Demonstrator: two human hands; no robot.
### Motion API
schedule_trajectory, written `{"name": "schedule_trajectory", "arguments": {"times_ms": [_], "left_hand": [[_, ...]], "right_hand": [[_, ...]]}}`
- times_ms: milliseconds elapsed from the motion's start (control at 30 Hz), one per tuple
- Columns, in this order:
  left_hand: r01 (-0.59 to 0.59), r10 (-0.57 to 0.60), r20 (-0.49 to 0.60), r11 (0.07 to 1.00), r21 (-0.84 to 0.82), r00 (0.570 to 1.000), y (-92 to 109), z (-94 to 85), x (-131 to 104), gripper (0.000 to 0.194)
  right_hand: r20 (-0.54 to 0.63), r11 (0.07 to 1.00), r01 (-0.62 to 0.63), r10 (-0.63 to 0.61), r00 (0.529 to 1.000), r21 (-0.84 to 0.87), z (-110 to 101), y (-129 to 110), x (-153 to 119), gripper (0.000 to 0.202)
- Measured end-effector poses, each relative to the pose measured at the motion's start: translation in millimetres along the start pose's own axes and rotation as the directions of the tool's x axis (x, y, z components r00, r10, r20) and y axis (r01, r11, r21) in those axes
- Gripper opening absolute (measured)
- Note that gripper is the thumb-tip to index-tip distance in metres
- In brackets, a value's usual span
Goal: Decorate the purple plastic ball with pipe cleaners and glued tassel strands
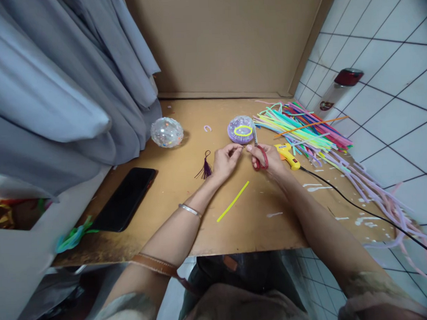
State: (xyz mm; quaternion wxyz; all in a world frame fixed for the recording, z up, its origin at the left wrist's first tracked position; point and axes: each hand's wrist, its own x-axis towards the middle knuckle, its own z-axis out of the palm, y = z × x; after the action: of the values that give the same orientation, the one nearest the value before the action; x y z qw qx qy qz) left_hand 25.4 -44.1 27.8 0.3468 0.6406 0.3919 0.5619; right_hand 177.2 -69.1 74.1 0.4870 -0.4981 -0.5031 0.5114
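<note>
Red-handled scissors [261, 159] are gripped in my right hand [269, 160], their blades pointing up and away from me. My left hand [226, 160] is pinched closed close beside it; whatever lies between its fingertips is too small to make out. Just beyond both hands rests a purple ball-like piece [235, 124] with a yellow ring [243, 126] on it. A dark purple tassel [207, 168] with a loop lies left of my left hand. Below my hands a yellow strip [233, 201] lies slantwise on the table.
A yellow glue gun [288, 156] with a black cord lies right of my right hand. Behind it spreads a pile of coloured pipe cleaners [303, 126]. A clear ball [167, 132], a small pale curl [207, 128] and a black phone [125, 200] occupy the left side. Curtain and tiled wall flank the table.
</note>
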Motion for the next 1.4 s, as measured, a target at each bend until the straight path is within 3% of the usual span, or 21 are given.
{"name": "schedule_trajectory", "arguments": {"times_ms": [133, 267, 400, 600, 733, 833, 933, 1000, 1067, 1167, 1400], "left_hand": [[-0.232, 0.206, 0.114, 0.918, 0.320, 0.972, -2.9, -2.5, -1.6, 0.017], [-0.349, 0.278, 0.213, 0.798, 0.492, 0.937, -4.1, -4.9, -1.1, 0.018], [-0.393, 0.306, 0.247, 0.743, 0.542, 0.919, -3.7, -5.7, -0.6, 0.021], [-0.403, 0.315, 0.253, 0.755, 0.517, 0.915, -4.1, -4.6, -1.4, 0.021], [-0.362, 0.298, 0.210, 0.827, 0.431, 0.931, 1.0, -3.8, -2.9, 0.019], [-0.244, 0.249, 0.026, 0.917, 0.314, 0.968, 6.0, -4.2, -2.7, 0.015], [-0.064, 0.092, -0.190, 0.987, 0.150, 0.977, 8.3, -3.4, -1.2, 0.012], [0.049, -0.047, -0.241, 0.999, 0.002, 0.969, 8.8, -0.4, -0.6, 0.012], [0.131, -0.160, -0.214, 0.981, -0.143, 0.964, 9.6, 5.0, -1.2, 0.012], [0.183, -0.239, -0.142, 0.929, -0.323, 0.961, 12.0, 14.9, -4.1, 0.012], [0.277, -0.359, -0.053, 0.798, -0.536, 0.932, 13.4, 25.6, -8.2, 0.019]], "right_hand": [[-0.094, 0.997, -0.012, 0.005, 0.996, -0.074, -3.0, -3.7, 3.6, 0.038], [-0.087, 0.995, -0.052, 0.044, 0.995, -0.087, -2.1, -3.9, 2.9, 0.026], [-0.050, 0.992, -0.091, 0.087, 0.995, -0.092, -1.8, -2.0, 0.6, 0.028], [-0.014, 0.992, -0.112, 0.111, 0.994, -0.061, -3.7, 1.2, -0.4, 0.037], [-0.008, 0.997, -0.081, 0.081, 0.997, -0.017, -2.9, 2.7, 0.6, 0.034], [-0.030, 0.998, -0.045, 0.046, 0.999, 0.035, -2.7, 1.7, 1.5, 0.026], [-0.061, 0.996, 0.012, -0.007, 0.998, 0.086, -2.7, 0.3, 2.2, 0.020], [-0.075, 0.993, 0.033, -0.024, 0.997, 0.113, -2.0, 0.3, 2.2, 0.018], [-0.063, 0.991, 0.033, -0.025, 0.998, 0.133, -0.4, 1.1, 1.8, 0.020], [-0.020, 0.986, 0.009, -0.006, 1.000, 0.164, 2.8, 2.3, 0.9, 0.028], [0.026, 0.983, -0.044, 0.040, 0.999, 0.176, 6.2, 2.8, -0.8, 0.041]]}}
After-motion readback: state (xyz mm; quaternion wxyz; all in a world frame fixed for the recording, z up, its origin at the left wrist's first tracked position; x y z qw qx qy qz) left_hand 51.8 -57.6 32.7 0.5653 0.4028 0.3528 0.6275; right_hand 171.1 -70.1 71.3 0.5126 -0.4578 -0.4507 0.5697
